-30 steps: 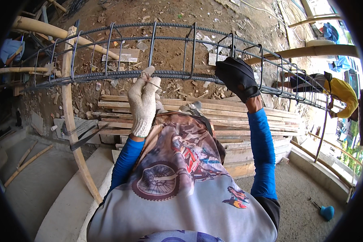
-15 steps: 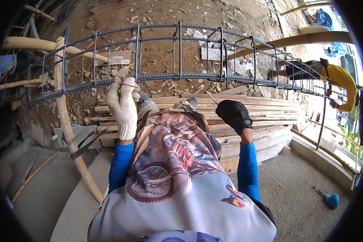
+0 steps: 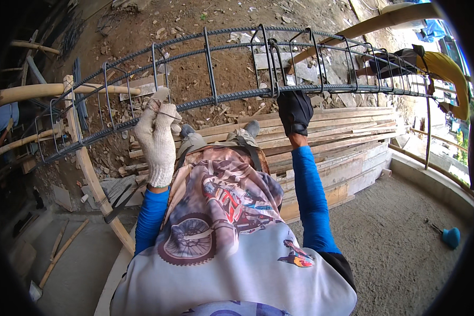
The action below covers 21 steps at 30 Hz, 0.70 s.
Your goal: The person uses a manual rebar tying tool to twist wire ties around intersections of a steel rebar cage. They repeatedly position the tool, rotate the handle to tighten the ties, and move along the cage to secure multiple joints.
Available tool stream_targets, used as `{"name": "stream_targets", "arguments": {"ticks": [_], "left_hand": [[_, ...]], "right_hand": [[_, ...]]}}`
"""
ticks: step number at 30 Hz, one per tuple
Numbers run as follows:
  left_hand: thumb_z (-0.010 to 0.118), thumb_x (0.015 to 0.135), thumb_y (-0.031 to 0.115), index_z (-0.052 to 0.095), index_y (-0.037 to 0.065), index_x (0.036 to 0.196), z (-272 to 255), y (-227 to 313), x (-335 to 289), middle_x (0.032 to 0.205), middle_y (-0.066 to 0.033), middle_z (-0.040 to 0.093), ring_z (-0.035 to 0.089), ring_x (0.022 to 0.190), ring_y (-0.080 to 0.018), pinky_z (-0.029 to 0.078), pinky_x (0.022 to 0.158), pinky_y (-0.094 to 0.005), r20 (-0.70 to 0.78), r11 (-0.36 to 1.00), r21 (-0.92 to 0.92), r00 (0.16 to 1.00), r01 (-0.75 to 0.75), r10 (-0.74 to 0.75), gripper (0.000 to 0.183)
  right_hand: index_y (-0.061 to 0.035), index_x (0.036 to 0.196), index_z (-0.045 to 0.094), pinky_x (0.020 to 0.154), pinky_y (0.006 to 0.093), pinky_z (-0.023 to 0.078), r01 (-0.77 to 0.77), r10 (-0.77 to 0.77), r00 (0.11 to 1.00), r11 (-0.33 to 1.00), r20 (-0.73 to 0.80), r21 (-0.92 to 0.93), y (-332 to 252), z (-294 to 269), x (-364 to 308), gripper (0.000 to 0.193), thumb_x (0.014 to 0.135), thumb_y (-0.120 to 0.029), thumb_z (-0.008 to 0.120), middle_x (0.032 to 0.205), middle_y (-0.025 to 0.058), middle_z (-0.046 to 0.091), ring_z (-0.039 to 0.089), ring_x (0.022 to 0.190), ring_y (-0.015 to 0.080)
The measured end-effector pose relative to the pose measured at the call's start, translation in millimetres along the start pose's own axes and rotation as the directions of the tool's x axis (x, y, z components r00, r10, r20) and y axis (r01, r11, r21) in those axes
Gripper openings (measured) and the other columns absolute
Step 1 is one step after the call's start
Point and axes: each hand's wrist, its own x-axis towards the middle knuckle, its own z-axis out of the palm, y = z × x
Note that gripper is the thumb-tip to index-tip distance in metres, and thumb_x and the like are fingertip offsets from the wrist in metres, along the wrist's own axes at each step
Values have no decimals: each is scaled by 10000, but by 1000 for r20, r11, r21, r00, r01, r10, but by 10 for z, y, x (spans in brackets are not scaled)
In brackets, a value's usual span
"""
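Observation:
A long cage of ribbed steel bars [image 3: 231, 96] with square stirrups runs across in front of me. My left hand [image 3: 157, 139], in a cream knit glove, is closed at the cage's near lower bar. A thin dark wire [image 3: 167, 114] shows across its fingers. My right hand [image 3: 295, 113], in a black glove, is closed just under the same bar, beside a doubled stirrup [image 3: 274, 66]. The thin rod it held earlier is now hidden by the hand and the bar.
Stacked wooden planks [image 3: 332, 129] lie beyond my feet. A wooden post [image 3: 94, 176] and bamboo poles [image 3: 29, 96] stand at the left. At the right, a person in a yellow top [image 3: 447, 73] bends by the cage's end. A blue-handled tool [image 3: 451, 238] lies on the concrete.
My right hand has moved up and slightly left from above the planks to the near bar. My left hand stays closed at the bar. The view has shifted, with the cage now sitting further right.

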Motion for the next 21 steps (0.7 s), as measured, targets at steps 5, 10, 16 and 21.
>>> {"name": "stream_targets", "arguments": {"ticks": [5, 10, 16, 21], "left_hand": [[658, 1074, 224, 654, -31, 1402, 21, 31, -90, 841, -10, 670, 571, 680, -45, 468, 590, -207, 32, 999, -11, 999, -33, 34, 415], [675, 1056, 218, 676, -4, 1370, -83, -12, -105, 813, -11, 676, 558, 645, -45, 450, 550, -211, -59, 998, -62, 998, -12, 8, 384], [693, 1034, 207, 680, -10, 1361, -219, 76, -72, 801, -17, 692, 562, 612, -51, 436, 513, -200, -163, 998, -40, 986, -41, 34, 393], [696, 1029, 201, 680, -8, 1361, -294, 224, -24, 784, -7, 675, 548, 610, -52, 413, 503, -205, -230, 995, -51, 970, -90, 76, 393]], "right_hand": [[-151, 890, 719, 717, 523, 516, 182, -165, 966, 981, -199, 72, 32, 266, 201, 88, 902, -221, 667, 851, 138, 694, 664, 835, 395], [-145, 910, 713, 696, 524, 513, 250, -233, 961, 962, -146, 106, 85, 304, 303, 92, 922, -207, 645, 821, 148, 679, 668, 845, 408], [-101, 871, 700, 700, 542, 520, 55, -58, 996, 997, 71, 47, 97, 155, -5, 210, 920, -303, 672, 788, 177, 677, 667, 821, 432], [-91, 841, 676, 709, 540, 506, -155, 151, 959, 988, 239, -1, 134, -204, -662, 288, 939, -360, 652, 822, 178, 677, 655, 836, 430]]}}
